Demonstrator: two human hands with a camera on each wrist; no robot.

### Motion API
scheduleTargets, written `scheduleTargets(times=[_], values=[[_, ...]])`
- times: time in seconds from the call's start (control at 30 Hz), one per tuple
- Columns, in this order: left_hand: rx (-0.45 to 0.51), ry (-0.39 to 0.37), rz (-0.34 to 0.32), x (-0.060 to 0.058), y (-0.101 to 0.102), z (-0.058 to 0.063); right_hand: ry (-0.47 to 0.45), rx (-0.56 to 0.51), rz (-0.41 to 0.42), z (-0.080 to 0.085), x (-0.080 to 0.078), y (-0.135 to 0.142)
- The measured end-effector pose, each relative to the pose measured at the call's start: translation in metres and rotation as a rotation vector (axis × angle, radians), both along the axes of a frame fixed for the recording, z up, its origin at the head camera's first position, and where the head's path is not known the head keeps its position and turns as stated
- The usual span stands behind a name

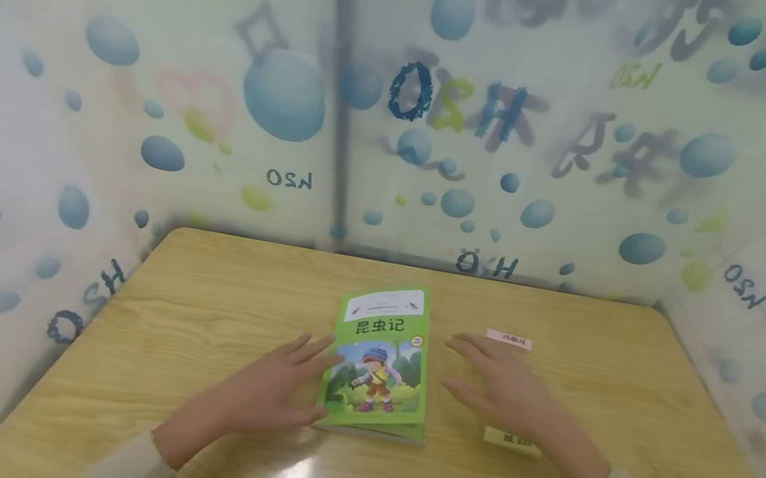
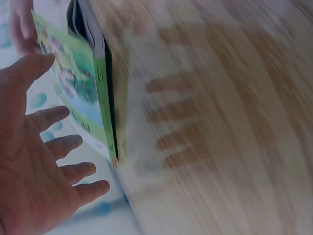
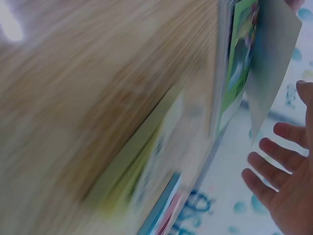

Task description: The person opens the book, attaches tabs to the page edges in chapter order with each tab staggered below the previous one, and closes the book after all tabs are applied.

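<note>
A green paperback book (image 1: 376, 373) with a cartoon child on its front lies on the table. Its front cover (image 3: 274, 54) stands raised at an angle from the pages in the right wrist view. My left hand (image 1: 267, 389) is at the book's left edge, fingers extended and apart, fingertips overlapping the cover's edge in the head view. Just right of the book is my right hand (image 1: 506, 386), its fingers stretched toward the book with a gap between. Neither hand grips anything. Part of a yellow sticky-note pad (image 1: 509, 440) is hidden beneath the right forearm in the head view.
Beyond the right hand lies a small pink pad (image 1: 508, 339) with writing on it. The wooden table (image 1: 233, 273) meets a bubble-patterned backdrop (image 1: 422, 186) at its far edge, with similar panels at both sides.
</note>
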State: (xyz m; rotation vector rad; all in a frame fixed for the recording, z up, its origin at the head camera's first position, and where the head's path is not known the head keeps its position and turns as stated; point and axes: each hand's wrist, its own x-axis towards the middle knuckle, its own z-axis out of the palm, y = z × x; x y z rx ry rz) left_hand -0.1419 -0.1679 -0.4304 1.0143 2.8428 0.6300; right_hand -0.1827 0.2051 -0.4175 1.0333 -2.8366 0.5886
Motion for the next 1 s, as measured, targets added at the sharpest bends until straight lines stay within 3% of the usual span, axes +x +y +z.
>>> scheduleTargets(times=[0.17, 0.4, 0.5, 0.63, 1.0], values=[[-0.089, -0.01, -0.101, 0.001, 0.02, 0.002, -0.004, 0.022, 0.077, 0.002, -0.001, -0.032], [-0.19, -0.08, -0.076, 0.005, 0.029, 0.001, -0.078, 0.226, 0.224, -0.012, 0.012, -0.058], [-0.22, -0.07, -0.075, 0.006, 0.031, 0.0, -0.126, 0.269, 0.226, -0.019, 0.019, -0.058], [-0.249, -0.051, -0.074, 0.006, 0.033, -0.002, -0.118, 0.251, 0.224, -0.024, 0.025, -0.054], [-0.263, -0.062, -0.034, 0.011, 0.044, 0.003, -0.187, 0.206, 0.2, -0.021, 0.027, -0.051]])
